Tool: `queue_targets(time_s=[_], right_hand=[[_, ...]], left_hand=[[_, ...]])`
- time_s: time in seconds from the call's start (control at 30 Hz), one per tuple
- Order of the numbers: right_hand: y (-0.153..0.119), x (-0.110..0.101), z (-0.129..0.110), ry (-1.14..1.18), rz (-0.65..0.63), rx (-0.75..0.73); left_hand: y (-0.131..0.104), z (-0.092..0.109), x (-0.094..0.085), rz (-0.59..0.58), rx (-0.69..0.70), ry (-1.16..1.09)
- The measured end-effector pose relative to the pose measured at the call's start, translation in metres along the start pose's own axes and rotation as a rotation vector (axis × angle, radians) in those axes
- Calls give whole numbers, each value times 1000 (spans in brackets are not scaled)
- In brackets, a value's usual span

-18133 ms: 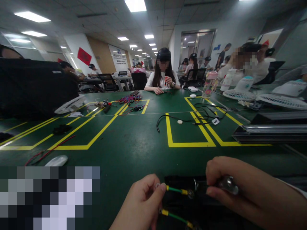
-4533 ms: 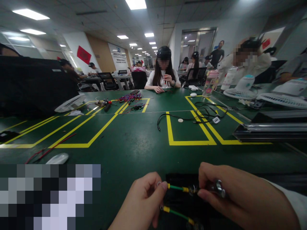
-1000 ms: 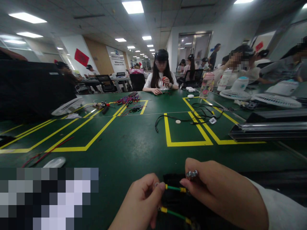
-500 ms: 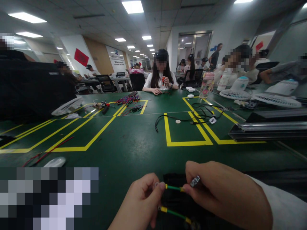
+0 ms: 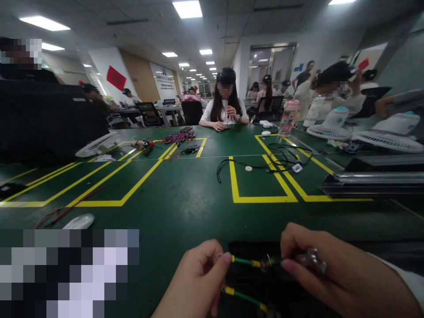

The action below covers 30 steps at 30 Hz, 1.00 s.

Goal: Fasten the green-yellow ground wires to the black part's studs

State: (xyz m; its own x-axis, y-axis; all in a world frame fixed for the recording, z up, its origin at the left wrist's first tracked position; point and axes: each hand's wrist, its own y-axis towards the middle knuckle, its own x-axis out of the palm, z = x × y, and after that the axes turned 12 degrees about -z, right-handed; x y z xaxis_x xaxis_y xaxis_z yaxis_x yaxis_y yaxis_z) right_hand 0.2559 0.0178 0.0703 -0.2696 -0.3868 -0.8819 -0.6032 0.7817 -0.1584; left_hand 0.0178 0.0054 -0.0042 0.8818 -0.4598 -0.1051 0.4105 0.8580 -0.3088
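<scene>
Between thumb and index finger, my left hand (image 5: 198, 280) pinches the ring-terminal end of a short green wire (image 5: 243, 261) with yellow sleeves. A second green wire (image 5: 247, 298), also yellow-sleeved with a ring terminal, lies just below that hand; its far end is on dark material. To the right, my right hand (image 5: 327, 269) is closed with its fingertips pinched, apart from the first wire's yellow sleeve. A small shiny metallic piece (image 5: 314, 260), blurred, shows in its grip; its kind is unclear. Something thin and blurred lies between the right fingertips and the wire's end.
Black cables (image 5: 228, 162) and a white disc (image 5: 248, 168) lie on the green table (image 5: 185, 194) with yellow tape. Dark metal profiles (image 5: 374, 179) and white fans (image 5: 331, 126) stand right. A white mouse (image 5: 79, 221) and red wire (image 5: 79, 203) are left. A person sits opposite.
My right hand has moved right, away from the first wire's sleeved end, taking the shiny piece along. My left hand keeps its pinch on the ring terminal. The view has shifted slightly.
</scene>
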Motion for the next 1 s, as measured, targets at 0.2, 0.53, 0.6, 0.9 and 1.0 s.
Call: queue_targets(time_s=[0.2, 0.53, 0.6, 0.9, 1.0], right_hand=[[2, 0, 2, -7, -38, -16], [4, 0, 0, -11, -24, -5], [5, 1, 0, -10, -35, -13], [7, 1, 2, -36, -75, -18], [5, -3, 3, -25, -83, -29]], left_hand=[[2, 3, 1, 4, 9, -21], [2, -1, 0, 13, 3, -39], [2, -1, 1, 13, 2, -38], [2, 0, 1, 10, -1, -28], [3, 0, 0, 8, -2, -35]])
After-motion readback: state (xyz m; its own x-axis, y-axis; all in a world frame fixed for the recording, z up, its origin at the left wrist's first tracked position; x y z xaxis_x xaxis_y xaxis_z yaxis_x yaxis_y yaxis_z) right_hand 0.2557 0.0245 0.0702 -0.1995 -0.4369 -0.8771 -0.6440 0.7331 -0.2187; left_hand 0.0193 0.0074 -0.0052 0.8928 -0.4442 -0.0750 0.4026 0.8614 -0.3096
